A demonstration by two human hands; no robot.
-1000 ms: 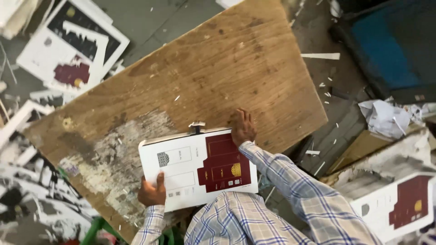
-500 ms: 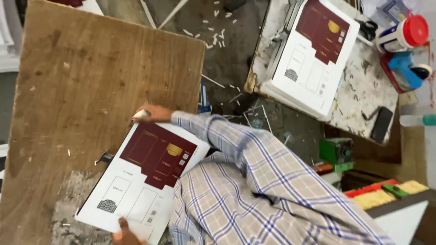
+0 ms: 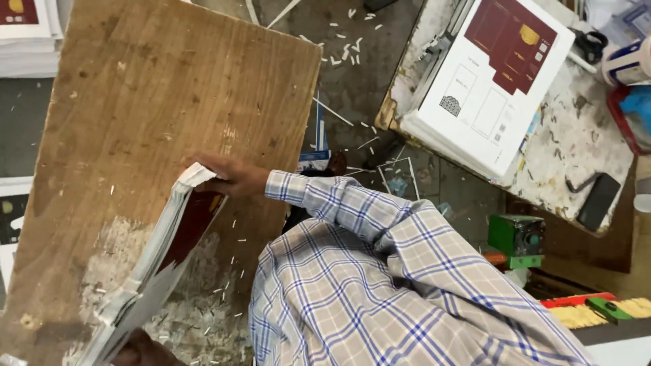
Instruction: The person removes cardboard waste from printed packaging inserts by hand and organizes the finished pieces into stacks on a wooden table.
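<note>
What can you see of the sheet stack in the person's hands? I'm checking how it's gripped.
The stack of printed sheets is white card with a dark red panel, tipped up on edge over the worn wooden board. The right hand grips its upper corner, where the edges fan slightly; the left hand holds its lower end.

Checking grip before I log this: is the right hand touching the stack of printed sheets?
Touching. The head view shows the right hand gripping the upper edge of the stack of printed sheets, which is tilted up off the wooden board.

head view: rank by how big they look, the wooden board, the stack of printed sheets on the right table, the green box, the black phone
1. wooden board
2. stack of printed sheets
3. green box
4. black phone, close to the box in size, so that order is unsure
</note>
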